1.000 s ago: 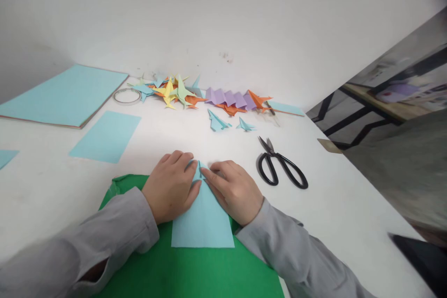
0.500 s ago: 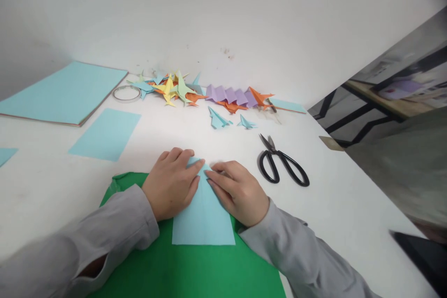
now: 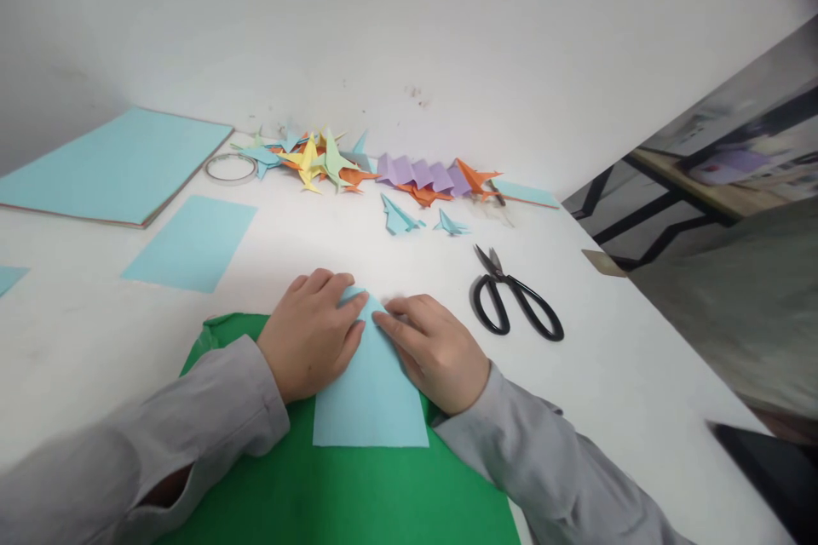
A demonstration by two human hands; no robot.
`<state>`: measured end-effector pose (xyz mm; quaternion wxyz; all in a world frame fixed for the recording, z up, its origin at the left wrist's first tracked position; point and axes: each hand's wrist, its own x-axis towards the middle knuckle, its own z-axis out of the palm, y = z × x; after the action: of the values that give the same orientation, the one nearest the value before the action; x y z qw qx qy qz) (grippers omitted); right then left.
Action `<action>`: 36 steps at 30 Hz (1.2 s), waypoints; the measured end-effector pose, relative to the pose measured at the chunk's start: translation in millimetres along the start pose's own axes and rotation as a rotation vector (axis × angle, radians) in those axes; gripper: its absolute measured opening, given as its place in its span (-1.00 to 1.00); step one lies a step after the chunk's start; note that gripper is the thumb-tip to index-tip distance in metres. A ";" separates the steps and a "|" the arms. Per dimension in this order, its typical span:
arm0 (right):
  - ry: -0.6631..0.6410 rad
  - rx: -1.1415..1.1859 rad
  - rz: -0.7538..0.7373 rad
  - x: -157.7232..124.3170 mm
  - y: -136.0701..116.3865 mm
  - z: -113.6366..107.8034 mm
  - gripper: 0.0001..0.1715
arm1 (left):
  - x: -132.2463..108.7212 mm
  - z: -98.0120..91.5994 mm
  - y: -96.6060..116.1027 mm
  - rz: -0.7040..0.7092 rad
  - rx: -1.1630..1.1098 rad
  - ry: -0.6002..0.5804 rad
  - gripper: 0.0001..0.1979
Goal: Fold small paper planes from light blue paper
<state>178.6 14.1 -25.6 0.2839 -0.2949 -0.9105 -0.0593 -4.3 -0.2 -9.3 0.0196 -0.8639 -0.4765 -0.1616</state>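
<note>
A light blue sheet of paper (image 3: 371,409) lies on a green board (image 3: 345,494) in front of me, its top narrowed between my hands. My left hand (image 3: 312,337) grips the upper left edge, thumb and index finger on the paper. On the other side, my right hand (image 3: 442,354) pinches the upper right edge with fingers bent. The fold under the fingertips is partly hidden. To the right of my right hand lies a pair of black-handled scissors (image 3: 504,279) with blades parted.
Two small folded blue paper planes (image 3: 400,216) lie beyond my hands. A cut blue sheet (image 3: 195,243), a blue paper stack (image 3: 115,170) and a tape roll (image 3: 231,169) are at the left. Colourful folded paper figures (image 3: 319,160) and a pleated purple strip (image 3: 423,174) line the wall.
My right fingertips have shifted slightly along the paper's upper right edge. The left hand stays nearly in place; the whole view has moved very slightly.
</note>
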 end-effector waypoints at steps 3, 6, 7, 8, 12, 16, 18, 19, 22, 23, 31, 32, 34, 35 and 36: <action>-0.014 -0.021 -0.004 0.5 -0.1 -0.5 -0.73 | 0.0 -0.3 -0.4 0.001 0.001 -0.011 -0.68; -0.019 -0.036 -0.010 1.0 -0.3 -1.1 -0.71 | -0.2 -0.6 -0.8 0.006 -0.006 -0.008 -0.68; -0.022 -0.039 -0.012 1.1 -0.4 -1.4 -0.71 | -0.1 -0.7 -0.9 0.007 -0.008 -0.007 -0.68; -0.024 -0.041 -0.015 1.3 -0.5 -1.6 -0.71 | -0.1 -0.9 -0.9 0.007 -0.007 -0.005 -0.68; -0.034 -0.053 -0.018 2.0 -0.9 -2.4 -0.72 | 0.5 -1.4 -0.9 0.009 0.001 -0.007 -0.69; -0.039 -0.068 -0.017 2.0 -0.5 -1.8 -0.71 | 0.2 -0.5 -2.1 0.018 0.001 0.000 -0.70; -0.037 -0.072 -0.023 1.6 0.1 -1.4 -0.70 | -0.3 0.2 -2.8 0.023 -0.001 0.001 -0.70; -0.037 -0.074 -0.026 1.4 0.4 -1.2 -0.70 | -0.6 0.5 -3.0 0.024 -0.001 0.001 -0.70; -0.042 -0.082 -0.022 0.9 1.1 -1.0 -0.72 | -0.9 1.2 -3.1 0.024 0.008 -0.003 -0.69; -0.043 -0.086 -0.021 0.8 1.2 -1.0 -0.72 | -1.0 1.3 -3.0 0.024 0.013 -0.005 -0.69; -0.034 -0.100 -0.037 1.0 1.1 -0.9 -0.72 | -1.3 2.3 -3.9 0.032 0.028 0.000 -0.69; -0.031 -0.102 -0.037 0.9 1.0 -0.7 -0.72 | -1.3 2.5 -4.1 0.032 0.028 0.000 -0.69; -0.025 -0.105 -0.038 0.8 0.8 -0.5 -0.72 | -1.1 2.6 -4.3 0.032 0.029 -0.006 -0.68; -0.024 -0.105 -0.039 0.8 0.7 -0.4 -0.72 | -1.0 2.5 -4.3 0.031 0.030 -0.008 -0.68; -0.025 -0.104 -0.039 0.8 0.6 -0.4 -0.72 | -1.0 2.5 -4.2 0.031 0.031 -0.010 -0.68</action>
<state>178.6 14.9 -24.9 0.2553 -0.2924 -0.9152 -0.1085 -7.6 1.7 -12.4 0.0331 -0.8716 -0.4656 -0.1496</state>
